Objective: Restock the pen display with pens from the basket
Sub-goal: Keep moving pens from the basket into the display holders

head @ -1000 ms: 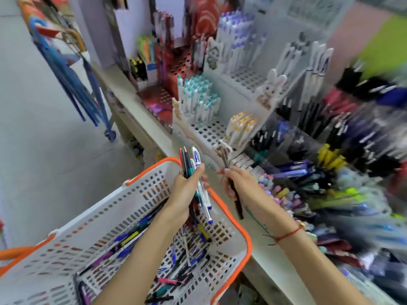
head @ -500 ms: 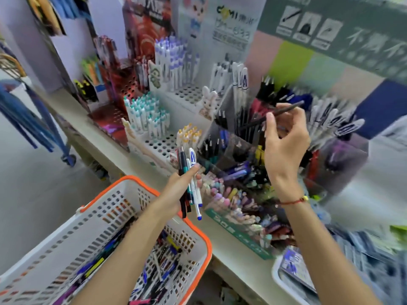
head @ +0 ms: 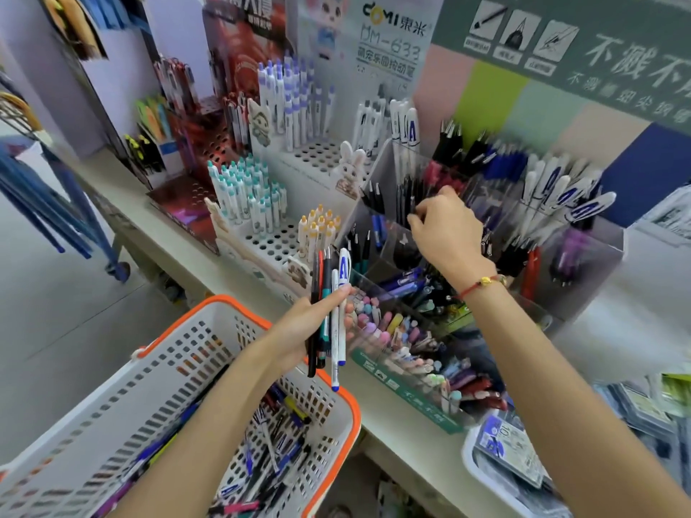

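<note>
Where the right hand [head: 450, 233] dips into the clear pen display [head: 389, 173] at frame centre, its curled fingers hide any pen; grip cannot be told. Left hand [head: 303, 330] grips a pen bundle [head: 329, 304] above the basket [head: 232, 323] of pens, lower left. Backboard [head: 392, 31] reads "DOMI".

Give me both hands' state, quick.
Left hand: gripping a bunch of mixed plastic pens.
Right hand: fingers curled at black pens in the clear acrylic display bin; grip unclear.
</note>
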The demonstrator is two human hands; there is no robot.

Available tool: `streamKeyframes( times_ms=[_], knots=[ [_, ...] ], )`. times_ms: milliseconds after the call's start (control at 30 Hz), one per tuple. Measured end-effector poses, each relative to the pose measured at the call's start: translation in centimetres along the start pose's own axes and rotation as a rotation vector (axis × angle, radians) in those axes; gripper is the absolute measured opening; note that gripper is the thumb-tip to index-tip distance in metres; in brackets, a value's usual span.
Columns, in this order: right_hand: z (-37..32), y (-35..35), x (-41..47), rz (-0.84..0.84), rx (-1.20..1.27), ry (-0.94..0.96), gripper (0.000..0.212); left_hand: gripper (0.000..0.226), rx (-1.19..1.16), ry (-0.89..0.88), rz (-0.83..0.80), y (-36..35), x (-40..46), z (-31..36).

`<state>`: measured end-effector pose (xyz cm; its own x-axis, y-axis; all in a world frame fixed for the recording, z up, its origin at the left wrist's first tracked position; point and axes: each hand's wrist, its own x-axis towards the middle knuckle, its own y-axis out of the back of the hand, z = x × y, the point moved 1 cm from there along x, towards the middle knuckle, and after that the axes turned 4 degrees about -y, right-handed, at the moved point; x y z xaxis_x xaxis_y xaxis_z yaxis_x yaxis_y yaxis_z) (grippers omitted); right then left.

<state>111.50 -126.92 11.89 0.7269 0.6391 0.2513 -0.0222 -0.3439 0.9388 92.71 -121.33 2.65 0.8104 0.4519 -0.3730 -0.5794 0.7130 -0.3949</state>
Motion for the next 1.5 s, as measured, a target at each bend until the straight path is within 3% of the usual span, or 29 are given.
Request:
streamKeyframes(
  times_ms=[133, 233, 367, 633, 733, 867, 967, 1100, 1333, 1500],
  knots=[
    [-0.4, 0.4, -0.2, -0.017, -0.032, -0.02, 0.026, 0.037, -0.004, -0.025, 0.027, 0.0, 0.0, 0.0],
    [-1.2, 1.0, -2.2, 0.028, 0.128, -0.023, 0.032, 0.027, 0.024, -0.058, 0.021, -0.2, 0.1, 0.1],
    [-2.4, -0.5, -4.4, -0.429, 0.391, -0.017, 0.042, 0.017, 0.068, -0.079, 0.004, -0.9, 0.3, 0.7],
    [-1.5, 0.4, -3.0, -0.492, 0.804, -0.16, 0.02, 0.027, 0.114, -0.203, -0.034, -2.2, 1.4, 2.8],
    [-1.5, 1.2, -2.3, -0.357, 1.038, -0.191, 0.008, 0.02, -0.003, -0.242, 0.01, -2.9, 1.9, 3.8],
    [-0.8, 3.2, -0.3, 0.308, 1.219, -0.137, 0.003, 0.02, -0.125, -0.285, 0.135, -2.6, 2.9, 4.6],
    [-1.1, 4.4, 0.8, 0.707, 1.095, -0.001, 0.008, 0.022, -0.166, -0.285, 0.17, -2.5, 3.1, 4.8],
    [-1.7, 4.0, 2.2, 0.896, 0.835, 0.148, 0.012, 0.022, -0.101, -0.253, 0.119, -2.9, 3.0, 4.7],
    [-1.3, 2.0, 5.7, 0.653, 0.228, 0.128, 0.025, 0.023, 0.002, -0.223, 0.045, -3.1, 2.8, 4.2],
    [-1.3, 1.7, 7.0, 0.554, 0.001, 0.157, 0.016, 0.01, -0.041, -0.217, 0.008, -3.1, 2.4, 3.9]
  ],
)
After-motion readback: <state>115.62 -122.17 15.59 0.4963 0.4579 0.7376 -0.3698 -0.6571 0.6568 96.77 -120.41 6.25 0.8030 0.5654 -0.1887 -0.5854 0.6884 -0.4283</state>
